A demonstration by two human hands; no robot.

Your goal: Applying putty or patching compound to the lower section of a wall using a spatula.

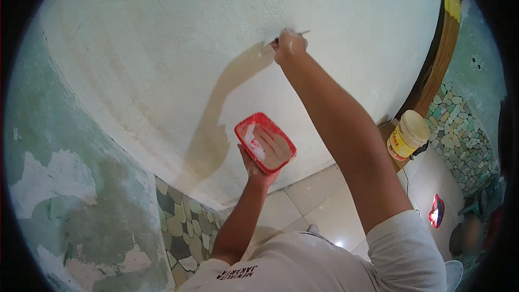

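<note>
My left hand [258,172] holds a red rectangular plastic tub [292,146] from below, tilted so that its inside shows. White and beige putty [273,151] lies in the tub, with streaks drawn through it. Higher up, my right hand [292,43] is closed and smeared with white at the white wall [162,65]. It grips what looks like a putty knife [268,46]; a small part of its blade shows by the fingers, and a thin end sticks out on the other side. Most of the tool is hidden by the hand.
A white and yellow bucket [408,136] stands at the right, by a wooden door frame [432,75]. Patchy green wall [108,227] and pebble stonework [186,227] are at lower left. A red package [436,211] lies on the tiled floor [335,205].
</note>
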